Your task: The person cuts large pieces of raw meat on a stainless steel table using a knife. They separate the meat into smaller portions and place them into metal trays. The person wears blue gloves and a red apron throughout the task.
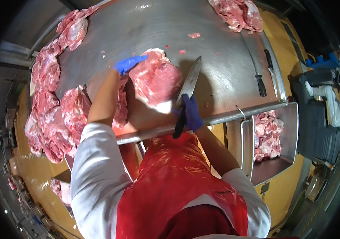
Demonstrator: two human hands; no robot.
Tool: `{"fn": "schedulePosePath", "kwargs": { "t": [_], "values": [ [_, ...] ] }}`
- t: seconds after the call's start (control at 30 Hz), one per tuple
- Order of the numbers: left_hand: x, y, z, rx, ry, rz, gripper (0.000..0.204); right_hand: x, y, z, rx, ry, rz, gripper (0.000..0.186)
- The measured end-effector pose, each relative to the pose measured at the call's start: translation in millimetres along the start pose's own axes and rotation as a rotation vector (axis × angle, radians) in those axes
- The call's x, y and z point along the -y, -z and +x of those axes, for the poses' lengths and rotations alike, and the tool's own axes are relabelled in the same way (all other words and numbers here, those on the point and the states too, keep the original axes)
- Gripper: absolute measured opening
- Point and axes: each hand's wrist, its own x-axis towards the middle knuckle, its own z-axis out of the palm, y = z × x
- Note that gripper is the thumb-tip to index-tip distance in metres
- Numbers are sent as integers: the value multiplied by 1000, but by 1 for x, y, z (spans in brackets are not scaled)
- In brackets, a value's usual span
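A large slab of raw meat (156, 79) with a pale fat rim lies on the metal table (126, 24), its right side smeared by motion. My left hand (129, 64), in a blue glove, rests against the slab's upper left edge with its fingers stretched out. Just right of the slab, my right hand (192, 114), also gloved in blue, is closed round the black handle of a large knife (190, 79). The blade points up and away from me, beside the meat. Under my left forearm, another piece of meat (121, 103) is partly hidden.
More raw meat (46, 71) lines the table's left edge, and a pile (239, 14) sits far right. A sharpening steel (253, 65) and a second knife (271, 67) lie along the right side. A metal tub (289, 153) of meat scraps stands below the table's front rail (229, 118).
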Motion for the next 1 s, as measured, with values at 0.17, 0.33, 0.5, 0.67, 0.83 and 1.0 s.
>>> {"fn": "schedulePosePath", "kwargs": {
  "t": [0.17, 0.33, 0.5, 0.67, 0.83, 1.0],
  "values": [
    [89, -104, -92, -122, 69, -496, 81, -21, 68, 41, 277, -20, 72, 33],
    [150, -177, -162, -466, 223, -661, 93, 3, 54, 29, 438, -130, -130, 38],
    [237, -143, -303, -542, -110, -785, 58, -30, -64, -44, 729, -176, -450, 25],
    [403, -111, -459, -1084, -3, -956, 51, -126, -182, -101, 1183, 398, -1034, 25],
    [471, -78, -490, -1816, -24, -365, 39, -150, -196, -107, 715, -245, -659, 21],
    [326, 70, -378, -1510, -375, -18, 61, -145, -210, -72, 569, -66, -686, 18]
  ]
}}
